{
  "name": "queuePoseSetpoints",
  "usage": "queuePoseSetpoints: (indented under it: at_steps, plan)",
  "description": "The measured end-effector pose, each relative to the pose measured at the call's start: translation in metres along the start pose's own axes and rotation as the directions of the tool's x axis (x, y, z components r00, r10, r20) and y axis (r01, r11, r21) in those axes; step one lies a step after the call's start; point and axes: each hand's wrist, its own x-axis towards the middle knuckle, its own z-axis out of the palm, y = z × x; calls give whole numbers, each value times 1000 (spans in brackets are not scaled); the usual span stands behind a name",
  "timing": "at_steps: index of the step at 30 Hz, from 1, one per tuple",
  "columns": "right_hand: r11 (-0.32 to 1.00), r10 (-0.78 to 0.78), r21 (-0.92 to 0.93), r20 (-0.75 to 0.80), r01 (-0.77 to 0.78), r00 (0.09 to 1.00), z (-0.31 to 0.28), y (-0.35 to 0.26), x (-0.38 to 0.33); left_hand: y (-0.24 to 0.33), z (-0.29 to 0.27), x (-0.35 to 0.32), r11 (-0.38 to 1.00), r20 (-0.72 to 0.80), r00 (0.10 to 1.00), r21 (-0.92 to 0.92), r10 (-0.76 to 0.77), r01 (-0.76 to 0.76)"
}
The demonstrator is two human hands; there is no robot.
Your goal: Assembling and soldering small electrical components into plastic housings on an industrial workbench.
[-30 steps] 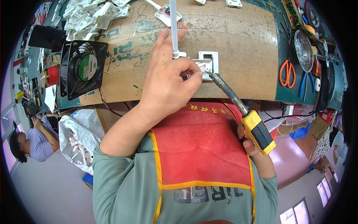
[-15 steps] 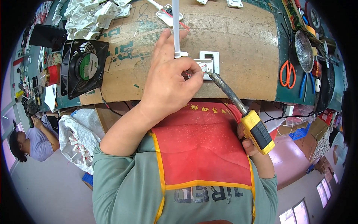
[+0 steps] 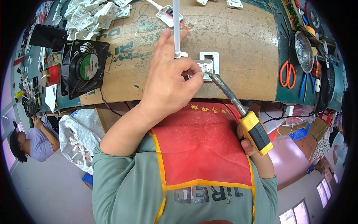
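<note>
One soldering iron (image 3: 250, 121) in right hand (image 3: 248, 148)

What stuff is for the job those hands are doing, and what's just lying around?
For the job:
- soldering iron, in the right hand
- open white case, by the left hand

Seemingly just lying around:
- orange-handled scissors
- blue-handled tool
- round metal dish
</note>
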Motion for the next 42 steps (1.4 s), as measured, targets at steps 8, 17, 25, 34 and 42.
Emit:
queuePoseSetpoints:
  at_steps: [8,17,25,34,42]
  plan:
    - [994,57,-89,-71,-63,996,2,1,-7,1,0,0,1000,8,1000,-15,-14,14]
    - [989,52,-137,-74,-62,996,1,2,-6,1,0,0,1000,15,1000,-20,-21,21]
    - [982,20,-184,-109,-40,994,-1,10,-21,0,0,0,1000,-2,1000,-7,-7,7]
    - [993,97,-64,-99,-103,990,5,3,-7,1,0,-1,999,2,1000,42,11,-11]
    - [1000,-15,10,-60,16,998,3,11,-9,2,0,-1,999,19,999,-2,-35,35]
